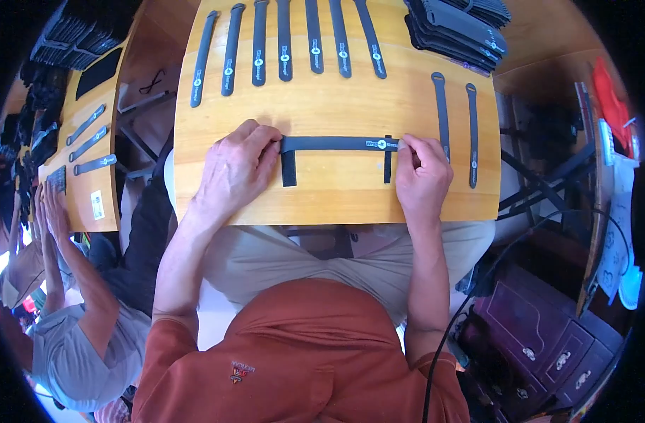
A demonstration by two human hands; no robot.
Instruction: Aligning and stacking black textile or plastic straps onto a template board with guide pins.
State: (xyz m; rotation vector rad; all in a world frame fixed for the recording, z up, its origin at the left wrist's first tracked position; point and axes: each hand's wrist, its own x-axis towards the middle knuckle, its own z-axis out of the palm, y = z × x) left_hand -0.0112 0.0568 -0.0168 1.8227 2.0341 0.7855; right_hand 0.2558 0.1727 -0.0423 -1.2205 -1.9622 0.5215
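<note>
A dark grey strap [329, 143] with a pale printed mark near its right end is stretched level across the wooden table. My left hand [239, 166] is closed, its thumb and fingertips pinching the strap's left end. At the other end, my right hand [422, 175] pinches the strap just past the mark. Two short black strips are attached to the table or lie on it: the wider strip [289, 169] by my left fingers, the narrower strip [387, 168] by my right. The strap crosses both. Whether it touches them cannot be made out.
Several similar straps [285, 49] lie in a row along the far side, and two more straps [472, 134] at the right. A stack of dark straps [456, 35] fills the far right corner. Another person [89, 331] works at a neighbouring table [89, 166] on the left.
</note>
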